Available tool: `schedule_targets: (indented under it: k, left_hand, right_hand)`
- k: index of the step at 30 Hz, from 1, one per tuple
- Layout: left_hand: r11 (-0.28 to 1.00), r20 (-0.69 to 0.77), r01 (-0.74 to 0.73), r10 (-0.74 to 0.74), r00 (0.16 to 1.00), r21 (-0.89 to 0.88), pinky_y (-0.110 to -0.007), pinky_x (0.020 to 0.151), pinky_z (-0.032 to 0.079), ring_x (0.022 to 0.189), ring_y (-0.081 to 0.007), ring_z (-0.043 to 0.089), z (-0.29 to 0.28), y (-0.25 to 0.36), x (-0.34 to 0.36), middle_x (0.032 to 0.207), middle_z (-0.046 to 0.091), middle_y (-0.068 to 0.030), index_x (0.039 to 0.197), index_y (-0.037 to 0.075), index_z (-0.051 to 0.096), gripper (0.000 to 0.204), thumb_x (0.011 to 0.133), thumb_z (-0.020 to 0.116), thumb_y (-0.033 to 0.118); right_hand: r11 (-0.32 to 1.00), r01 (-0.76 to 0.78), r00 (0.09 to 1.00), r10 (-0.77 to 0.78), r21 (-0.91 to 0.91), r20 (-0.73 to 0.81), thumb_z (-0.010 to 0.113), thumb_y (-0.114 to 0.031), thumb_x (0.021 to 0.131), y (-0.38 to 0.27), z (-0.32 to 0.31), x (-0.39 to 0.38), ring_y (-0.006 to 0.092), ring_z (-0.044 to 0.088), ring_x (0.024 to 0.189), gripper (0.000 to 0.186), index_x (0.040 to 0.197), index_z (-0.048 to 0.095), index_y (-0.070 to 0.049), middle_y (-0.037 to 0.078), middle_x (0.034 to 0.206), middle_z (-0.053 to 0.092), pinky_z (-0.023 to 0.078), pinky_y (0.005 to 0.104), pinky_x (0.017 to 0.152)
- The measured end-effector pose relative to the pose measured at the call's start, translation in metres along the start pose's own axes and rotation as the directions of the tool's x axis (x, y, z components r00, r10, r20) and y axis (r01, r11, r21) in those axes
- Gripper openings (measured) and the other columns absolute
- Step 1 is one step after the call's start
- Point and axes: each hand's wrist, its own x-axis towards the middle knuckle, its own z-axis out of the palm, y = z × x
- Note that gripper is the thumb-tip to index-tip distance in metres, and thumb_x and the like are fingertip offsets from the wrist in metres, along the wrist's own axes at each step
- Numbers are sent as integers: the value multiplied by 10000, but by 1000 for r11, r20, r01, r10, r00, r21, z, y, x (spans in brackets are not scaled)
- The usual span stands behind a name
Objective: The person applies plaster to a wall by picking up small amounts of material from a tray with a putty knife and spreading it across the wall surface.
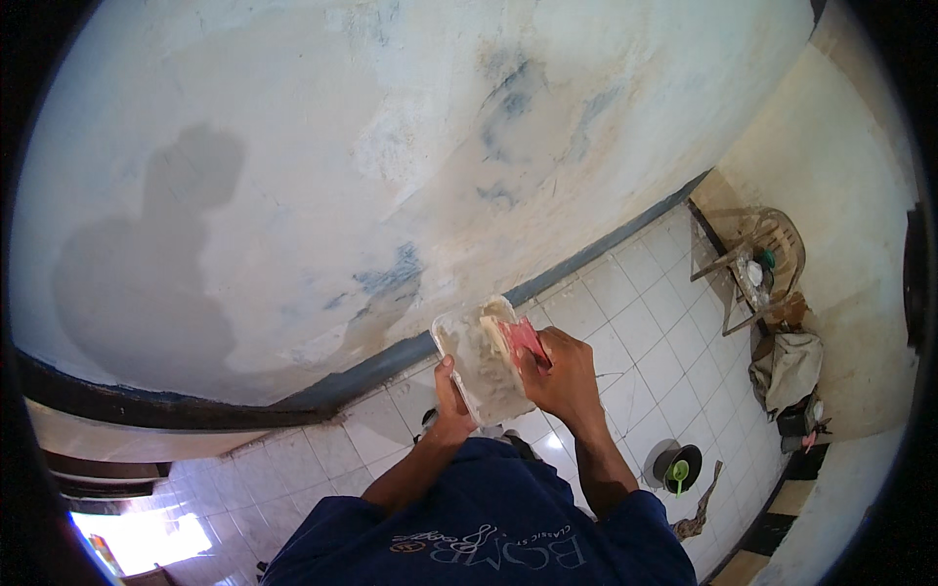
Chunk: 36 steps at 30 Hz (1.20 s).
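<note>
Before my chest, my left hand (453, 398) grips the edge of a shallow off-white tray (466, 376), its thumb over the near left rim. Pale, creamy filler is smeared across the tray's inside. My right hand (565, 371) is closed round the red handle of a putty scraper (522, 342). The scraper's filler-coated edge lies over the tray's right part, close to the filler; whether it presses on the tray I cannot tell. Just beyond the tray rises a white wall (293, 195) with patchy smears and several dark blue-grey spots (508, 117).
A grey baseboard (596, 244) runs between wall and white tiled floor (635, 342). At the right stand a dirty plastic chair (772, 249) with things on it and a crumpled pale sack (789, 371). A dark bowl (692, 455) holding a green scoop (678, 473) sits near a brown rag (700, 513).
</note>
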Motion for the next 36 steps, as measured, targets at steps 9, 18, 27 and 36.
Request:
schedule_targets:
  k: [9,18,27,36]
  left_hand:
    - [988,-65,31,-21,998,154,-477,1112,340,1330,-325,435,-2,-1,0,1468,417,-147,1494,107,295,783,887,432,581]
    - [998,-94,52,-48,994,35,-508,1096,368,1290,-337,474,-3,-5,-7,1417,476,-148,1448,101,371,695,898,496,508]
    - [997,-103,56,-50,993,50,-510,1100,352,1304,-321,461,-4,2,-1,1454,447,-117,1488,146,327,789,862,463,607]
    - [994,-220,-33,55,974,100,-516,1060,403,1259,-360,495,7,1,13,1412,481,-148,1466,123,362,793,825,494,570]
  right_hand:
    - [987,105,994,-104,-120,14,640,-117,732,5,5,4,385,560,618,159,683,548,3,179,657,547,439,452,571]
    - [994,51,996,-57,100,62,639,-126,732,21,36,15,395,591,621,170,669,562,11,208,652,588,457,413,558]
    - [819,-260,954,299,511,8,672,-107,783,50,39,5,132,588,599,142,849,693,17,94,687,667,458,311,567]
    - [583,-337,899,432,740,69,702,-56,825,76,24,4,82,592,693,125,921,707,25,41,806,698,478,257,621]
